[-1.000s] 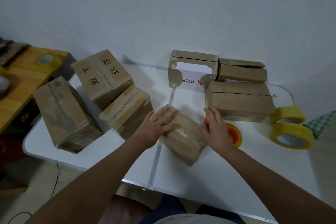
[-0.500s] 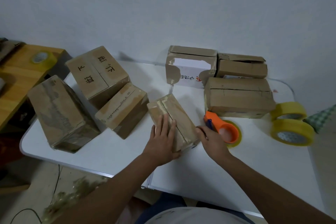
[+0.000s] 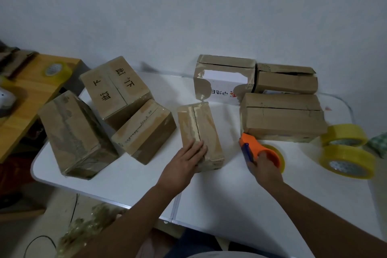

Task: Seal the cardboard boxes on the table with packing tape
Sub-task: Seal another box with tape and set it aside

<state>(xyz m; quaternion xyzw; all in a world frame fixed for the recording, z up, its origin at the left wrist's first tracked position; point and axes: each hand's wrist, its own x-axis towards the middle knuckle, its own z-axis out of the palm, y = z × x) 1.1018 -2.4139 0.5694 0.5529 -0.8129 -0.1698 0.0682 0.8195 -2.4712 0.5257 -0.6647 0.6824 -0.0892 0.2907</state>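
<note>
**Small box steadied, tape dispenser in hand**

The small box [image 3: 200,134] lies lengthwise at the middle of the white worktop [image 3: 230,195], its top seam showing. The left hand [image 3: 184,165] presses flat on its near end, fingers straight. The right hand [image 3: 265,168] has its grip clenched around the orange tape dispenser [image 3: 259,150] (just right of the box). Two yellow tape rolls [image 3: 347,161] sit far right.

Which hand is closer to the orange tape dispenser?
Right. The right hand grips the orange tape dispenser on the table. The left hand rests flat on the small cardboard box, apart from the dispenser.
</note>
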